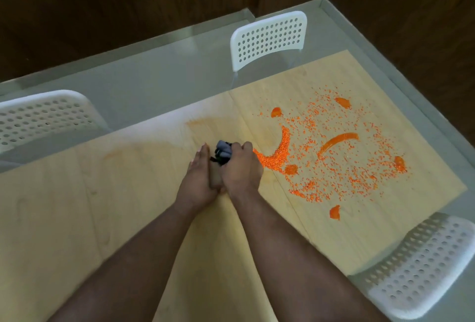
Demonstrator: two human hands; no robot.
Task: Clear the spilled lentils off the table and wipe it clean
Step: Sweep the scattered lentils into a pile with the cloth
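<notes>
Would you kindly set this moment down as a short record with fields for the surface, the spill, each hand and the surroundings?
surface: pale wooden table
spill: orange lentils scattered over the table's right part, some swept into a curved ridge
right hand: grips a dark bundled cloth beside the ridge
left hand: fingers straight, set against the right hand
progress: most lentils not yet cleared
surroundings: three white perforated chairs

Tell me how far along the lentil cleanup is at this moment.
Early. Done: the table left of the hands has no lentils, only faint smears, and a curved ridge of lentils has been gathered. In hand: the right hand grips a dark cloth beside that ridge, the left hand flat against it. Left: most scattered lentils, the orange blobs, and the wiping.
</notes>
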